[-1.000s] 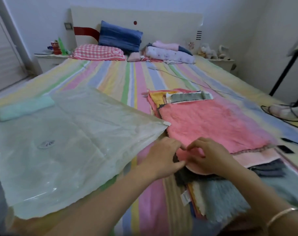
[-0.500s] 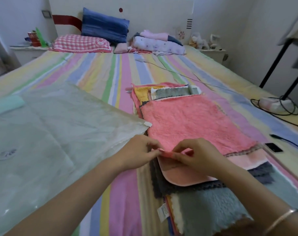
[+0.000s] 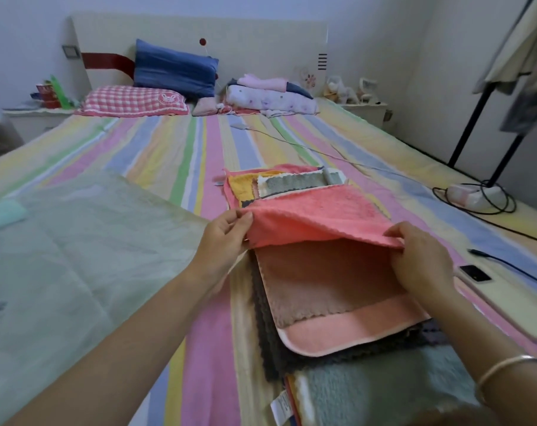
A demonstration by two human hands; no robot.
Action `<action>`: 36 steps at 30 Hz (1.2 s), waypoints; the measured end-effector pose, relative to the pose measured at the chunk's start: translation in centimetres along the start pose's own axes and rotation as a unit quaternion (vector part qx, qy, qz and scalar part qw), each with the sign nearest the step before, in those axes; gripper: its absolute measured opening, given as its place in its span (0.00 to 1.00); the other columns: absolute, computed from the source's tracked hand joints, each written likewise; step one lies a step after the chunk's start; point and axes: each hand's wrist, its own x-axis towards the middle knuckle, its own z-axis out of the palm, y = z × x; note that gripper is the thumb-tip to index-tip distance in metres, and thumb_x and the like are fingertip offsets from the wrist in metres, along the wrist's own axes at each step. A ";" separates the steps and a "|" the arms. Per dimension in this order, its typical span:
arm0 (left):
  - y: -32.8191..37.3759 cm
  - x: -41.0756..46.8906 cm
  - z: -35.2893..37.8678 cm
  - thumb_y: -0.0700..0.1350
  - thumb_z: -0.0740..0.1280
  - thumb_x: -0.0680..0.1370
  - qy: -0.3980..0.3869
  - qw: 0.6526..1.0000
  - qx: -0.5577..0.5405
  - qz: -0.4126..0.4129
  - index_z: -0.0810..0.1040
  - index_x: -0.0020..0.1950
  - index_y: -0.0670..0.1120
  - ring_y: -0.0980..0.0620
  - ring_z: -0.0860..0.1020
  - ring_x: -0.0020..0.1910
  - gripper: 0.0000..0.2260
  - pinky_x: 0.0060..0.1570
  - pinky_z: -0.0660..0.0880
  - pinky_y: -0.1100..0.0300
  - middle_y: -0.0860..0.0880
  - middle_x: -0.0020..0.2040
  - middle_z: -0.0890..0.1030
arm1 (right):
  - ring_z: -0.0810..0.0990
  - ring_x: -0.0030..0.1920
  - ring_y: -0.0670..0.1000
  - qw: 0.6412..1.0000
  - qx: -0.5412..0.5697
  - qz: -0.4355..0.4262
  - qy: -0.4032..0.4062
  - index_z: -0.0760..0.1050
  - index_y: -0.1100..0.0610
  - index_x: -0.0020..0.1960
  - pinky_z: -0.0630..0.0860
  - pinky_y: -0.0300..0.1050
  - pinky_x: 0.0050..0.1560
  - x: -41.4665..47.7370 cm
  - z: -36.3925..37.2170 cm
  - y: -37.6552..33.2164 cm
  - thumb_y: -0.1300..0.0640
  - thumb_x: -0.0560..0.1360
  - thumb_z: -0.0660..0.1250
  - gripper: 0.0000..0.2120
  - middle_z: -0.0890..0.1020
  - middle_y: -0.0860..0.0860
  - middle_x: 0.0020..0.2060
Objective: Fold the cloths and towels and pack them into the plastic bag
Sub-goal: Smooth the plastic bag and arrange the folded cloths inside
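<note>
A coral pink towel (image 3: pixel 319 215) tops a pile of cloths on the striped bed. My left hand (image 3: pixel 222 238) pinches its near left corner and my right hand (image 3: pixel 421 256) pinches its near right corner, holding the near edge lifted off the pile. Under it lies a paler pink towel (image 3: pixel 338 312), then a dark grey cloth (image 3: pixel 270 339) and a fluffy grey-blue one (image 3: pixel 384 395). Yellow and grey cloths (image 3: pixel 292 184) show at the pile's far end. The big translucent plastic bag (image 3: pixel 76 256) lies flat to the left.
A phone (image 3: pixel 473 273) and a black cable (image 3: pixel 507 265) lie right of the pile. A power strip with coiled cord (image 3: pixel 473 195) sits further right. Pillows (image 3: pixel 175 69) and folded bedding (image 3: pixel 270 96) lie at the headboard. A black stand (image 3: pixel 476 118) rises at the right.
My hands were together at the pink towel's near edge; they have moved apart to its two corners and lifted the edge, uncovering the paler pink towel below.
</note>
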 end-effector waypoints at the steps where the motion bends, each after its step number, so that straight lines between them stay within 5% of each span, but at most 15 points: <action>1: 0.6 0.4 0.1 0.40 0.60 0.82 0.007 1.000 -0.008 0.000 0.78 0.48 0.44 0.51 0.79 0.47 0.08 0.57 0.78 0.54 0.45 0.46 0.82 | 0.77 0.54 0.59 0.998 0.056 0.014 0.006 0.76 0.51 0.57 0.68 0.46 0.43 0.4 -0.1 0.2 0.66 0.72 0.64 0.17 0.81 0.53 0.54; 7: 6.3 4.2 1.3 0.40 0.59 0.83 0.013 0.998 -0.035 0.050 0.76 0.51 0.42 0.48 0.77 0.48 0.07 0.60 0.76 0.50 0.42 0.48 0.79 | 0.79 0.41 0.41 0.889 0.454 0.034 0.058 0.79 0.55 0.49 0.73 0.27 0.39 1.2 -2.9 -1.9 0.66 0.76 0.66 0.08 0.82 0.53 0.45; 11: 8.5 3.8 0.6 0.44 0.60 0.83 0.017 0.991 0.075 0.108 0.78 0.49 0.46 0.51 0.80 0.43 0.08 0.46 0.81 0.52 0.45 0.45 0.80 | 0.80 0.39 0.44 0.840 0.535 0.039 0.083 0.79 0.50 0.44 0.77 0.33 0.37 0.6 -5.0 -2.9 0.58 0.77 0.67 0.06 0.81 0.51 0.41; 14: 6.8 1.5 -1.7 0.49 0.63 0.80 0.045 0.945 0.281 0.159 0.78 0.43 0.50 0.54 0.76 0.31 0.07 0.34 0.76 0.59 0.51 0.35 0.79 | 0.78 0.36 0.43 0.872 0.486 0.003 0.052 0.79 0.47 0.40 0.75 0.35 0.34 -0.3 -6.2 -2.8 0.52 0.76 0.70 0.06 0.81 0.43 0.34; 18: 2.9 -2.0 -4.8 0.55 0.63 0.75 0.049 0.860 0.493 0.122 0.77 0.39 0.56 0.51 0.78 0.38 0.07 0.41 0.73 0.58 0.56 0.34 0.80 | 0.78 0.37 0.46 0.946 0.298 -0.043 -0.117 0.81 0.52 0.44 0.72 0.33 0.33 -2.1 -6.9 -2.8 0.51 0.74 0.70 0.06 0.83 0.50 0.38; 22: 0.2 -3.3 -5.7 0.45 0.65 0.78 -0.019 0.869 0.494 0.007 0.80 0.42 0.47 0.55 0.71 0.24 0.08 0.31 0.65 0.59 0.53 0.19 0.71 | 0.81 0.47 0.57 0.939 0.216 -0.025 -0.268 0.81 0.59 0.52 0.77 0.46 0.49 -2.8 -6.5 -2.6 0.46 0.74 0.69 0.16 0.83 0.59 0.47; 26: -0.7 -1.2 -5.0 0.46 0.63 0.79 0.037 0.848 0.527 0.046 0.80 0.48 0.45 0.52 0.72 0.30 0.08 0.33 0.66 0.58 0.53 0.27 0.73 | 0.80 0.45 0.44 0.940 0.226 0.006 -0.256 0.82 0.48 0.51 0.74 0.36 0.44 -2.1 -5.6 -2.0 0.50 0.76 0.68 0.06 0.84 0.45 0.47; 29: -0.9 1.4 -4.1 0.49 0.61 0.80 0.101 0.821 0.554 0.095 0.77 0.49 0.48 0.45 0.76 0.43 0.08 0.42 0.73 0.53 0.49 0.40 0.79 | 0.80 0.42 0.46 0.944 0.253 0.053 -0.205 0.82 0.49 0.47 0.72 0.39 0.37 -1.1 -4.6 -1.3 0.50 0.77 0.68 0.05 0.84 0.48 0.41; 31: -1.4 3.0 -3.5 0.50 0.60 0.81 0.114 0.823 0.547 0.101 0.76 0.48 0.49 0.45 0.76 0.43 0.07 0.40 0.72 0.53 0.51 0.40 0.78 | 0.79 0.39 0.46 0.952 0.246 0.061 -0.170 0.80 0.48 0.42 0.70 0.40 0.34 -0.4 -3.8 -1.0 0.50 0.76 0.68 0.05 0.83 0.48 0.38; 36: -3.5 6.1 -2.1 0.50 0.60 0.81 0.092 0.816 0.565 0.082 0.77 0.52 0.48 0.45 0.77 0.45 0.09 0.41 0.74 0.53 0.50 0.44 0.80 | 0.80 0.39 0.52 0.975 0.156 0.060 -0.148 0.80 0.50 0.40 0.76 0.49 0.41 1.7 -1.3 0.5 0.46 0.74 0.69 0.08 0.83 0.50 0.35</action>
